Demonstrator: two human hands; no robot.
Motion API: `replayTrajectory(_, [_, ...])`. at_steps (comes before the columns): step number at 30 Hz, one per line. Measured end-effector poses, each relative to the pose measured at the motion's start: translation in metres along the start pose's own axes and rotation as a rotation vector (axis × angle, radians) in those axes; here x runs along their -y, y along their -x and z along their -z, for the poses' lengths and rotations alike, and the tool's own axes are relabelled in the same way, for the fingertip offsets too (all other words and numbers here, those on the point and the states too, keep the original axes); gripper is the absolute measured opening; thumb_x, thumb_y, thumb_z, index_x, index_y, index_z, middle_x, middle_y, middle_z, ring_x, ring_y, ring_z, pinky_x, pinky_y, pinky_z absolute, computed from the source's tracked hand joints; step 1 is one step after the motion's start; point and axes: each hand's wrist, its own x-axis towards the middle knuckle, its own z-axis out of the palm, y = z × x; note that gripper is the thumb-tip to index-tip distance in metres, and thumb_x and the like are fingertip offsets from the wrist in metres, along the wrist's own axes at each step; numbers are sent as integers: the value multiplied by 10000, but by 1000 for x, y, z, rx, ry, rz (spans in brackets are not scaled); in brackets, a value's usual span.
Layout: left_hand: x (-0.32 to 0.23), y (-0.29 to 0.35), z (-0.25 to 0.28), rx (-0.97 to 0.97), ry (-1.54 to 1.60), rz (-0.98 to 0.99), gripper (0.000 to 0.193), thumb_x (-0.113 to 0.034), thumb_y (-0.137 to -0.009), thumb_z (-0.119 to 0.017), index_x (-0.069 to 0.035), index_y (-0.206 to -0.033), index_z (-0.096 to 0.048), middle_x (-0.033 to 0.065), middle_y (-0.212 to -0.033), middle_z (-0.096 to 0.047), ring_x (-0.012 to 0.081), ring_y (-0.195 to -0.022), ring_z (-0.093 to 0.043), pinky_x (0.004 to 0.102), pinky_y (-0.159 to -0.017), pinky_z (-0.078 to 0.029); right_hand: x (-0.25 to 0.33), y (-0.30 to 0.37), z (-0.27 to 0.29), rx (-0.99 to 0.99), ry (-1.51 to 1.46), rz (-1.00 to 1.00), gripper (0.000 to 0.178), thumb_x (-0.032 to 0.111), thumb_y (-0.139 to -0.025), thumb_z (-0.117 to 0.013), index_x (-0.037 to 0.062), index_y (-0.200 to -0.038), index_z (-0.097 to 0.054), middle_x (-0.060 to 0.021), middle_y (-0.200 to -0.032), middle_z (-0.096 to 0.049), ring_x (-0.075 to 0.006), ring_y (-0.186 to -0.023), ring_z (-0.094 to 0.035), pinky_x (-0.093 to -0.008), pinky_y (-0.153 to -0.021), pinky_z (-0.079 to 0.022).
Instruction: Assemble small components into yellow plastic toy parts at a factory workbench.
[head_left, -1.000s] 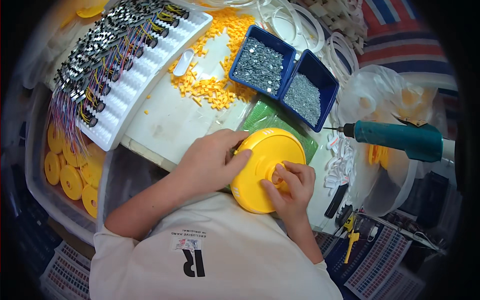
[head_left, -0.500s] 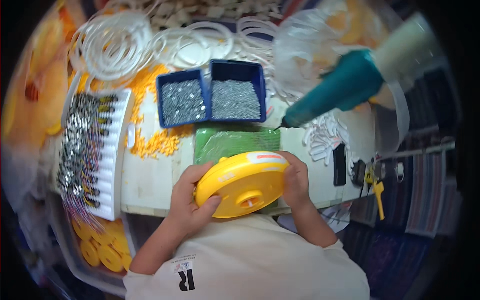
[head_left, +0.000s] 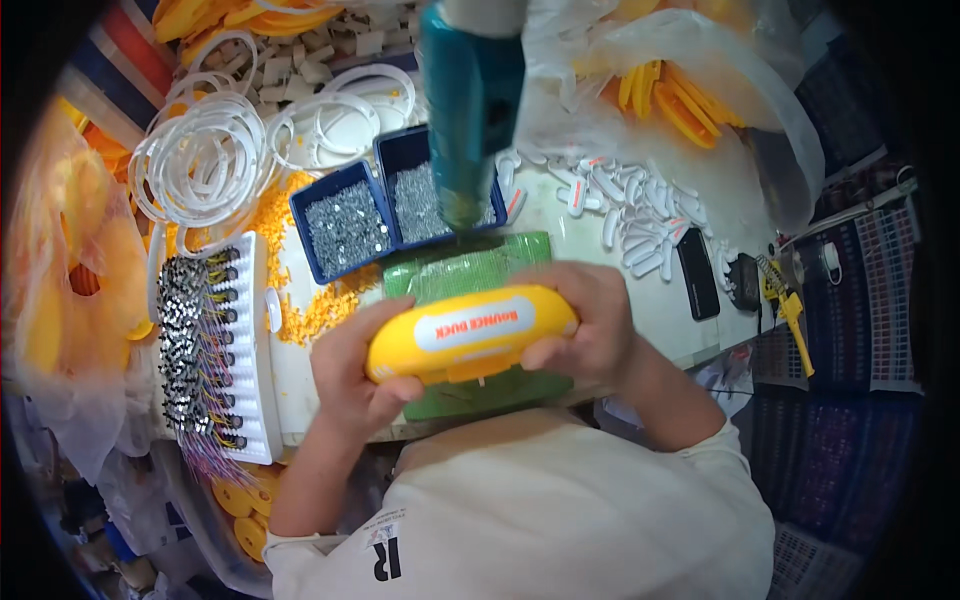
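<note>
A round yellow plastic housing (head_left: pixel 470 368) is held edge-up in front of me, its rim with a white printed panel facing up. My left hand (head_left: pixel 350 370) grips its left end, thumb at the near side. Around the right end my right hand (head_left: pixel 590 318) is closed, thumb pressed on the near side. Beneath the housing lies a green textured mat (head_left: pixel 450 270), partly hidden by it. A teal power screwdriver (head_left: pixel 472 100) hangs tip-down just beyond the housing, in front of two blue bins (head_left: pixel 403 150) of small metal screws. Neither hand touches the screwdriver.
At left stands a white foam tray (head_left: pixel 262 400) of wired metal parts, beside small yellow pieces (head_left: pixel 340 298). White rings (head_left: pixel 200 160) lie behind. To the right are white curved pieces (head_left: pixel 640 215), a black phone (head_left: pixel 698 275) and a plastic bag (head_left: pixel 770 110). Yellow discs (head_left: pixel 235 500) sit below left.
The housing has turned from showing its flat face with a hub to showing its rim panel. My view has shifted, and the screwdriver now appears nearer the middle, upright rather than slanted.
</note>
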Motion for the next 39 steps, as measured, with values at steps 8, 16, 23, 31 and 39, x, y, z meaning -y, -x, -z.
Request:
replayTrajectory(8, [4, 7, 19, 423, -309, -178, 604, -207, -740, -865, -113, -1301, -662, 32, -1399, -696, 276, -1330, -631, 466, -1067, -452, -7, 31, 15, 389, 409, 151, 545, 444, -801, -856, 103, -1187, -677, -95, -1363, -710, -322, -1287, -661, -509, -1097, -460])
replayTrajectory(16, [27, 60, -18, 466, -468, -161, 344, -142, -889, -733, -146, -1232, -710, -3, -1428, -679, 207, -1358, -615, 455, -1130, -421, -35, 74, -10, 284, 330, 81, 302, 134, -867, -773, 104, -1153, -681, -97, -1275, -743, -297, -1205, -700, -477, -1030, -508])
replayTrajectory(23, [27, 59, -19, 438, -441, -246, 430, -227, -803, -835, -142, -1206, -713, 8, -1408, -690, 220, -1302, -644, 442, -1079, -436, -113, -42, -7, 35, 421, -119, 214, 39, -845, -750, 59, -1058, -752, -119, -1074, -747, -336, -957, -700, -418, -861, -537])
replayTrajectory(31, [47, -14, -14, 122, -368, -161, 391, -149, -833, -796, -108, -1208, -691, 72, -1276, -703, 280, -1159, -666, 454, -947, -471, -123, -98, -34, 282, 700, 120, 101, 152, -882, -748, 75, -944, -727, -74, -951, -666, -303, -956, -616, -425, -860, -494])
replayTrajectory(39, [113, -105, -38, 237, -732, -182, 201, -200, -887, -781, -131, -1073, -752, 38, -1259, -698, 277, -1349, -563, 471, -1086, -422, -121, -89, -28, 170, 562, 46, 121, 148, -889, -752, 69, -977, -731, -90, -978, -674, -310, -949, -621, -430, -852, -500])
